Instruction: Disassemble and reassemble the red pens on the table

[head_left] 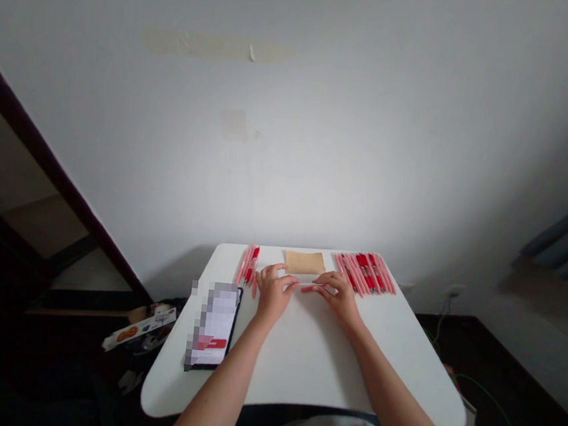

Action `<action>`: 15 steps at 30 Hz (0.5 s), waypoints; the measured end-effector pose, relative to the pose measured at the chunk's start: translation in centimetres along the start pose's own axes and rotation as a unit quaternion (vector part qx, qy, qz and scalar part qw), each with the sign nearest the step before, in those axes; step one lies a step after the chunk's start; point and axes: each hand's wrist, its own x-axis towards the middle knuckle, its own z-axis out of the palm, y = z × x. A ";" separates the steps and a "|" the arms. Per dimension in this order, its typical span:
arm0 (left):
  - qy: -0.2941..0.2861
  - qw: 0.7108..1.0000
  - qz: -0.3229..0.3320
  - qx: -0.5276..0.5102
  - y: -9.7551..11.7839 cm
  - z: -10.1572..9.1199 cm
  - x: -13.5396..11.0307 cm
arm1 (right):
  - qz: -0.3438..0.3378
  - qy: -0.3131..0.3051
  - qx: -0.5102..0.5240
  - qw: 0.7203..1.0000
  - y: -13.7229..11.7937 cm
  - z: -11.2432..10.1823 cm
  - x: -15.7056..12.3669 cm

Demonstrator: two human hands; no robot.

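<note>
Over the white table (314,370), my left hand (274,296) pinches one end of a thin whitish rod (310,284) between thumb and fingers. The rod reaches across to my right hand (340,297), whose fingers are closed on a short pink pen part (309,288). Whether the rod goes into the pink part cannot be made out. Just beyond both hands lies a tan paper rectangle (305,262). To the right of my right hand is a row of pink and red pens (366,273). Several more pens (247,264) lie beyond my left hand, at the left.
A phone (215,327) with a lit screen lies near the table's left edge. The wall (321,143) rises behind the table. On the floor at the left is a white box (139,330) among clutter; a green cable (492,394) runs on the right.
</note>
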 end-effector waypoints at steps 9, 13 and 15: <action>-0.022 1.000 0.013 -0.009 0.6 0.0 -0.2 | 0.075 0.036 0.104 0.991 -0.7 0.2 0.1; -0.007 1.000 0.019 0.006 0.3 -0.1 -0.2 | 0.109 0.052 0.123 0.985 -0.6 0.2 0.1; 0.012 0.999 0.017 0.026 0.1 -0.3 -0.2 | 0.120 0.055 0.133 0.982 -0.6 0.2 0.1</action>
